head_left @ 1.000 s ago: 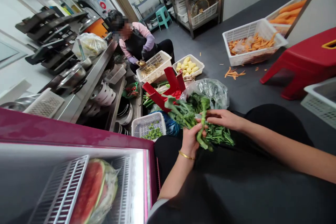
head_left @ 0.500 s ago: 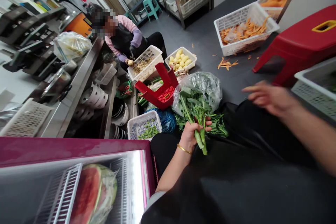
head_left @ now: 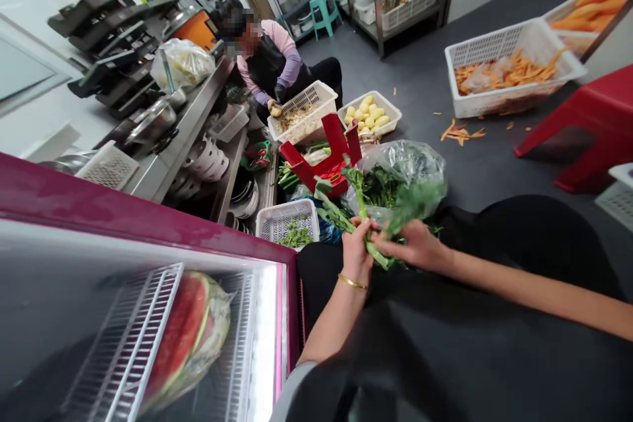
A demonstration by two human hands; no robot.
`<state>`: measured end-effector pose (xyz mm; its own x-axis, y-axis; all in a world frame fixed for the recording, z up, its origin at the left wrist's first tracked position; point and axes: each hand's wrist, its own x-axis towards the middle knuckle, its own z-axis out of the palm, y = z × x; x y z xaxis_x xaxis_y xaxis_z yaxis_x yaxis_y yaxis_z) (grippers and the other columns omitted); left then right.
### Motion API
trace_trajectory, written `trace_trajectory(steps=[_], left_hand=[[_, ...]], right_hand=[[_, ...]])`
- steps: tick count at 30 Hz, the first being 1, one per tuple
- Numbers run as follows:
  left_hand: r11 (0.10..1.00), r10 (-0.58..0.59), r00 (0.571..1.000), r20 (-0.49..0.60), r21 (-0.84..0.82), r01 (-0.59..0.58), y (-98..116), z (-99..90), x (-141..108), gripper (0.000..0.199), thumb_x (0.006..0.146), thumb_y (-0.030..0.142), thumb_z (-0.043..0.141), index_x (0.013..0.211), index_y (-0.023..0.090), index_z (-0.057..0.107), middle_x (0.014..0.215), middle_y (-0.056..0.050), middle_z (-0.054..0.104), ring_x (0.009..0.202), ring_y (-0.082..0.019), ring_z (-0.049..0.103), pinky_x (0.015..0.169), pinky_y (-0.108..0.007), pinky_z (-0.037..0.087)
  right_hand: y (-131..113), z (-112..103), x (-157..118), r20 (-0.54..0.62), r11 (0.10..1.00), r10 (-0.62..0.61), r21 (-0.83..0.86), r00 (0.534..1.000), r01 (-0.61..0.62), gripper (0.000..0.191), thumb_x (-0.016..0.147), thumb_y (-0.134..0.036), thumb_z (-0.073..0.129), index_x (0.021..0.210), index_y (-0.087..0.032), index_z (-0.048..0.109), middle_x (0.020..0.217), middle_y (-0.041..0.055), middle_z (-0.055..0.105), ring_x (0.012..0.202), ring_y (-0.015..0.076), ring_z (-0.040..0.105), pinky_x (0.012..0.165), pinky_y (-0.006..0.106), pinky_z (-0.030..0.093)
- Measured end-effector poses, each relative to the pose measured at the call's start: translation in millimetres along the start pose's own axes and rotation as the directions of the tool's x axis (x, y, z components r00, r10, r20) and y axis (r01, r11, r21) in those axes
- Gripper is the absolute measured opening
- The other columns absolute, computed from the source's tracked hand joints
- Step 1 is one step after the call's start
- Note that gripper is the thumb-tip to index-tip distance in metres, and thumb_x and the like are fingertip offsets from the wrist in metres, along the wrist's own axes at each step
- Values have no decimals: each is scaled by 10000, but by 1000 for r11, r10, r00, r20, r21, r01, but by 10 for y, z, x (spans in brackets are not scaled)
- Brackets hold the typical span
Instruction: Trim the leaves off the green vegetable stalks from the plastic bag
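My left hand (head_left: pixel 357 247) is closed around a few thick green stalks of a leafy vegetable (head_left: pixel 362 201), their cut ends pointing down toward my lap. My right hand (head_left: pixel 420 247) has come up against the stalks from the right. Its fingers are closed on a green leaf (head_left: pixel 415 203), which is smeared by motion. Just beyond both hands, a clear plastic bag (head_left: pixel 420 157) holds more leafy greens (head_left: pixel 383 186). A white basket (head_left: pixel 281 221) with small trimmed green pieces (head_left: pixel 297 235) stands left of my left hand.
An upturned red stool (head_left: pixel 341 151) stands past the bag. A co-worker (head_left: pixel 267 59) sits behind a basket of peelings (head_left: pixel 309 112), near a basket of potatoes (head_left: pixel 368 115). To the right are a basket of orange peelings (head_left: pixel 514 72) and a red stool (head_left: pixel 583 125). A fridge (head_left: pixel 198 241) with watermelon is at left.
My right hand has moved left from beside the stool to the stalks and closed on a leaf. My left hand keeps its hold. The view has shifted, so the surroundings appear further right.
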<state>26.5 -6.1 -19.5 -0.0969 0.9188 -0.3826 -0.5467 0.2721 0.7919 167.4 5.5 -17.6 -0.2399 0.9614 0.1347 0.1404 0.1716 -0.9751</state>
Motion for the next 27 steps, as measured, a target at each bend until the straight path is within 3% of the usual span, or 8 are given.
trace_trajectory(steps=[4, 8, 10, 13, 17, 20, 24, 27], left_hand=[[957, 194, 981, -19, 223, -185, -45, -4, 9, 282, 578, 266, 779, 756, 146, 598, 545, 38, 562, 429, -76, 467, 448, -207, 347], [871, 307, 951, 38, 391, -297, -125, -1, -73, 285, 569, 282, 792, 775, 134, 660, 726, -42, 668, 633, -148, 601, 652, -282, 474], [896, 247, 968, 37, 373, -243, -133, 18, -108, 292, 562, 284, 795, 768, 135, 651, 700, -31, 652, 581, -133, 580, 593, -267, 463], [981, 0, 996, 90, 195, -18, -105, 59, -140, 323, 538, 275, 804, 743, 141, 593, 574, 27, 559, 416, -73, 461, 410, -200, 338], [977, -187, 943, 273, -46, 207, -27, 75, -142, 324, 563, 287, 797, 729, 141, 561, 602, 6, 579, 398, -46, 448, 365, -159, 275], [944, -266, 895, 358, -94, 318, 21, 24, -117, 306, 620, 337, 762, 777, 135, 594, 604, -10, 589, 390, -47, 451, 353, -161, 283], [864, -473, 768, 432, 58, 499, 5, -28, -109, 340, 688, 400, 706, 829, 102, 622, 601, -54, 614, 398, -88, 509, 372, -196, 359], [936, -332, 876, 349, 5, 352, -77, 13, -131, 319, 684, 382, 724, 826, 128, 593, 613, -49, 635, 395, -80, 502, 368, -178, 337]], right_hand=[[-29, -38, 58, -13, 989, 145, -11, 989, -145, 300, 775, -487, 577, 740, -192, 618, 549, 9, 623, 496, 154, 575, 498, 269, 469], [-65, -184, 437, -36, 958, 223, -176, 974, -226, 411, 734, -550, 610, 548, -191, 537, 465, 24, 575, 445, 154, 543, 462, 274, 421], [-59, -163, 504, -42, 961, 225, -157, 973, -229, 436, 719, -572, 627, 521, -196, 529, 441, 22, 555, 434, 154, 532, 469, 283, 422], [24, -44, 390, -75, 941, 277, 223, 958, -255, 438, 697, -612, 643, 594, -199, 539, 495, 5, 561, 444, 139, 526, 466, 278, 439], [187, 41, 98, 44, 748, 335, 594, 941, -294, 422, 672, -588, 689, 727, -185, 577, 597, -9, 563, 515, 110, 526, 472, 235, 428], [215, -47, 5, 221, 712, 332, 579, 917, -397, 433, 733, -586, 629, 856, -171, 617, 663, 15, 596, 521, 104, 523, 463, 230, 403], [72, -233, 144, 205, 786, 244, 531, 948, -317, 504, 737, -636, 573, 984, -198, 609, 726, 28, 623, 588, 144, 564, 472, 250, 405], [-35, -232, 270, 107, 897, 254, 345, 961, -276, 419, 737, -604, 611, 801, -190, 608, 576, 8, 572, 501, 141, 518, 461, 269, 396]])
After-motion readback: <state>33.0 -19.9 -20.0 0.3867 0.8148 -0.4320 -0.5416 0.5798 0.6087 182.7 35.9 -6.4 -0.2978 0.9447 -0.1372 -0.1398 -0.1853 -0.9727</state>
